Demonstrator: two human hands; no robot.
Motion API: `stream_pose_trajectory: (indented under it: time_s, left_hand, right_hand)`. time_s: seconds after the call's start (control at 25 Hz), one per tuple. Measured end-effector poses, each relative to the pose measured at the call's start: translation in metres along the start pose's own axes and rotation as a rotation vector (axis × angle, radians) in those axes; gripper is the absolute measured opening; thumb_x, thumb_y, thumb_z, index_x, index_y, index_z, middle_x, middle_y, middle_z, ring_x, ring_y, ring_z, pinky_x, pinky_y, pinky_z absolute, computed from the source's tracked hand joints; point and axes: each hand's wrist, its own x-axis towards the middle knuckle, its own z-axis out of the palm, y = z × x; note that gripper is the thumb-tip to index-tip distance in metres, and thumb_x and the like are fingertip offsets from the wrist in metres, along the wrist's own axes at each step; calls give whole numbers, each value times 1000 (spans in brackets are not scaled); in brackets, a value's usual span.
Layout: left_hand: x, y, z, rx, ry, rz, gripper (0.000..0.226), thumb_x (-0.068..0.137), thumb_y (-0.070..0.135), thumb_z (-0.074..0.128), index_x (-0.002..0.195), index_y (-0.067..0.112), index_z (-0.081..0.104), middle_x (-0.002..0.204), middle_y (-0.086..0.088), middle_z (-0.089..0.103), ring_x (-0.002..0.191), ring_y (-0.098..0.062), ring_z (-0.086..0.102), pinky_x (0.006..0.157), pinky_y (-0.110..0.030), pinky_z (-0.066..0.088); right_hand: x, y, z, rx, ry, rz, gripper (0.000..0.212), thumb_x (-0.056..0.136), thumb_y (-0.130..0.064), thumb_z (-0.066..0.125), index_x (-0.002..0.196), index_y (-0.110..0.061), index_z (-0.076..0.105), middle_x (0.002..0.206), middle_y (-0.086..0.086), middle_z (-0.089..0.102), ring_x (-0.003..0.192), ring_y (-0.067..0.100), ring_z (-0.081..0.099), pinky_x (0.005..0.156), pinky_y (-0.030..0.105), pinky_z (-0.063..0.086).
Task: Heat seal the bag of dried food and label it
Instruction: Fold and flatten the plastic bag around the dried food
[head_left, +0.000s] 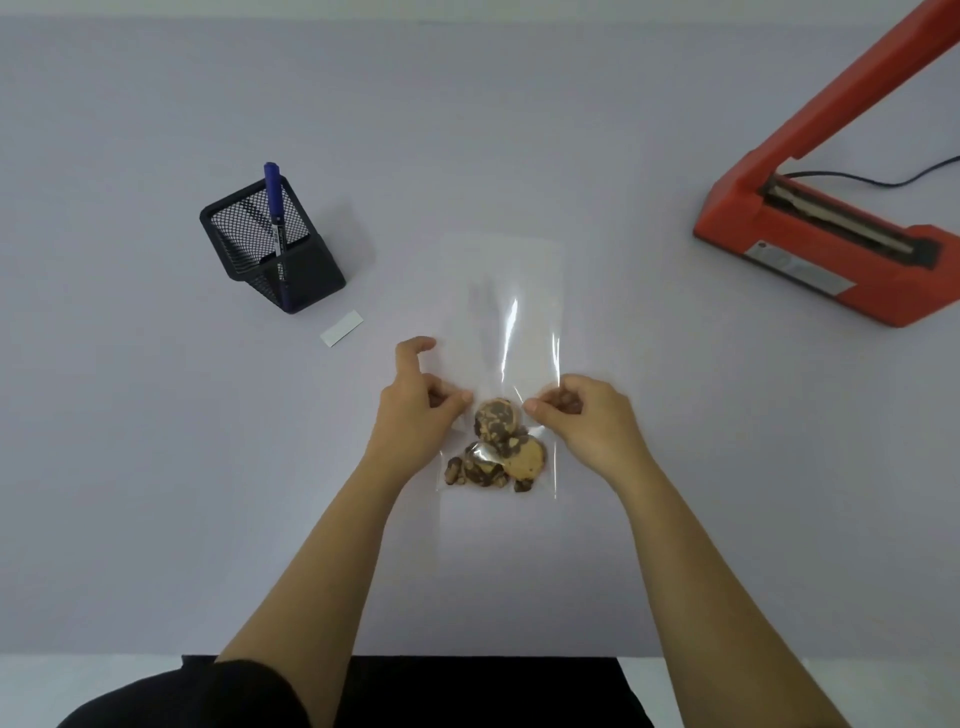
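Note:
A clear plastic bag (501, 312) lies flat on the table, its open end pointing away from me. Several brown marbled cookies (501, 449) sit in its near end. My left hand (415, 410) pinches the bag's left edge just above the cookies. My right hand (587, 415) pinches the right edge at the same height. An orange heat sealer (810, 244) stands at the far right with its arm raised. A small white label (341, 327) lies left of the bag. A blue marker (275, 218) stands in a black mesh pen holder (270, 249).
The sealer's black cable (883, 179) runs off to the right behind it. The lavender table (156, 467) ends at its near edge just in front of my body.

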Motion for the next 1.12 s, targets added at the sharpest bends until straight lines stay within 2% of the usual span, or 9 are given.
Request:
stream_pose_trajectory:
  time_s: [0.08,0.24,0.32,0.4,0.6,0.72,0.88,1.0,1.12]
  left_hand:
    - [0,2,2,-77,-35,-29,54,87,15,60,132,24,31,84,-8,64,78,-14,62,67,-14,48]
    - [0,0,2,-321,-170,-111,37,83,18,67,119,19,58,89,-5,61,86,-17,64,79,-26,55]
    - [1,-3,1,-273,-218,-85,34,78,21,74,111,21,63,97,-10,66,92,-23,65,83,-31,56]
    - [0,-3,1,-265,-234,-67,36,76,19,75,110,21,63,103,-14,66,96,-27,65,83,-32,57]
    - [-2,0,4,-248,-193,-82,31,75,12,75,104,19,67,97,-13,69,91,-25,67,79,-31,59]
    - [-2,4,5,-307,-205,-118,21,76,7,74,95,12,68,93,-13,70,87,-20,66,78,-29,56]
    - [1,3,-5,-277,-237,-124,14,75,12,75,88,10,71,87,-19,72,79,-23,66,84,-38,53]
    - [-1,4,-10,-295,-253,-99,20,76,12,73,96,11,70,82,-12,74,79,-20,69,80,-36,55]
    - [-4,0,-8,-332,-257,-50,54,79,12,71,127,26,49,84,-8,75,83,-16,71,76,-23,54]
  right_hand:
    - [1,0,1,180,-104,52,7,87,-22,64,83,-19,59,89,-4,70,88,12,66,79,26,52]
    - [0,1,1,435,-143,99,12,88,-14,62,90,-18,50,96,1,73,97,18,68,82,32,55]
    - [-1,0,0,411,-140,78,26,80,-20,72,93,-20,50,95,2,73,93,16,68,85,33,54]
    - [-3,-2,0,362,-124,44,40,72,-21,79,97,-22,48,92,0,73,86,10,69,80,26,55]
    - [-4,0,2,296,-87,27,50,69,-18,81,106,-27,49,81,-2,70,81,9,68,79,24,54]
    - [-4,0,0,324,-162,56,40,72,-18,79,106,-24,59,84,-4,70,86,11,66,79,22,52]
    - [-3,2,-2,326,-217,32,10,75,-19,77,78,-25,70,85,-3,71,87,16,66,82,29,53]
    - [-3,3,-2,331,-218,7,11,76,-16,76,75,-24,68,83,0,73,82,17,68,77,32,56]
    - [-5,1,-2,413,-211,37,15,77,-10,74,85,-20,66,75,-3,72,73,9,70,63,22,53]
